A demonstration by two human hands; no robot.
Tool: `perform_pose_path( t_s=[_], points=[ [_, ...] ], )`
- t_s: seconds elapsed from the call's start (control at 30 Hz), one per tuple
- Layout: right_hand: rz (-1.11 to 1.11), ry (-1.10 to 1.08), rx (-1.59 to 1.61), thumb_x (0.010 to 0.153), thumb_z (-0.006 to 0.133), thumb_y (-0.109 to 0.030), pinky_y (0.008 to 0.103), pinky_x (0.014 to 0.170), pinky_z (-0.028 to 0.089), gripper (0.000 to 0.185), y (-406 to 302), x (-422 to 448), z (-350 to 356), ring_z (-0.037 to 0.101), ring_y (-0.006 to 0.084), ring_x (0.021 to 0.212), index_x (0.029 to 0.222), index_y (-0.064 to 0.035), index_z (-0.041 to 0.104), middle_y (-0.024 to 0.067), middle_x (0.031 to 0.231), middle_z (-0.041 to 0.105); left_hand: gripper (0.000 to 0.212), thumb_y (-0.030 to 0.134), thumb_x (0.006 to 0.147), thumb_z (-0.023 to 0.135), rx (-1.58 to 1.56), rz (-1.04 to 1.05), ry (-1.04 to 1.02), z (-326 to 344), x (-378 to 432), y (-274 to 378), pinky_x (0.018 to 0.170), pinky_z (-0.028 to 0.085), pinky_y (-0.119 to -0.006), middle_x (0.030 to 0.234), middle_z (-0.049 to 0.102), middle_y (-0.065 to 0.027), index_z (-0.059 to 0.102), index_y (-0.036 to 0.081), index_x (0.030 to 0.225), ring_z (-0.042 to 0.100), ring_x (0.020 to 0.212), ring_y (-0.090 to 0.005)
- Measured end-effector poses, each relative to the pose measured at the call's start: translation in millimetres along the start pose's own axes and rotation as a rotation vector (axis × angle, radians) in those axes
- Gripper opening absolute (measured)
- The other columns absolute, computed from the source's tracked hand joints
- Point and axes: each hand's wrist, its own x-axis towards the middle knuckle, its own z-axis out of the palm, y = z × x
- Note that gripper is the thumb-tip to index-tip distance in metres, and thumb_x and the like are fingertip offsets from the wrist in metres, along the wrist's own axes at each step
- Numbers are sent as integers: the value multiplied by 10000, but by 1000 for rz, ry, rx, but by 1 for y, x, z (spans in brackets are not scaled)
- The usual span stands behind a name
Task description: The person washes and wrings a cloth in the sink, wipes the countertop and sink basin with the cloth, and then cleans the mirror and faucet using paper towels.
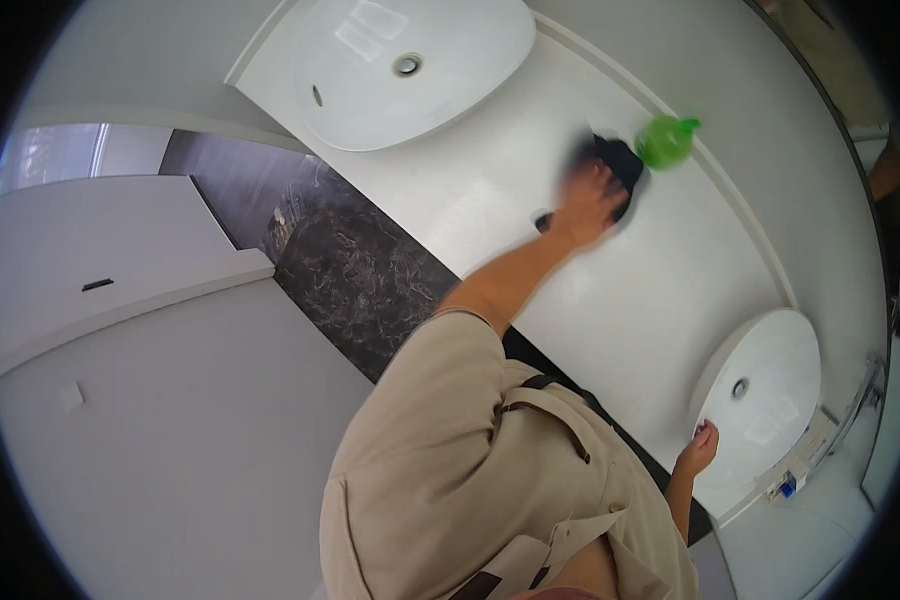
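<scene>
My left hand [591, 196] presses down on a black cloth [621, 161] on the white countertop [435, 195]. Motion blurs the hand and the cloth's left side. Just beyond the cloth, by the back edge, stands a green spray bottle [664, 142]. My right hand [699, 448] is at the near rim of the smaller-looking white washbasin [776, 397] on the right. Its fingers are curled, and I cannot tell whether they grip the rim or hold anything.
Another white washbasin [450, 82] sits at the counter's left end. A raised strip [735, 187] runs along the back wall, below a mirror [870, 97]. Small items, including a blue one [787, 489], lie beyond the right end. Dark marble-patterned flooring [360, 277] shows below.
</scene>
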Motion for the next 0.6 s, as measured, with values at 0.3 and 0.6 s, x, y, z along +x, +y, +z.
perform_pose_path(
  t_s=[0.3,0.6],
  points=[
    [19,26,-114,950,372,-223,346,831,470,353,24,11,0,595,248,895,1104,3,594,140,984,618,586,158,797,631,85,-151,-450,-150,-136,-51,1126,220,-469,1462,355,-66,458,224,1353,267,1380,-300],
    [26,-9,-112,952,378,-179,345,803,508,324,18,7,-3,611,252,904,1093,35,577,159,1016,604,341,59,799,491,317,-667,199,-124,-114,-141,1066,289,-490,1310,503,-173,579,54,1128,381,1290,-383]
  ],
)
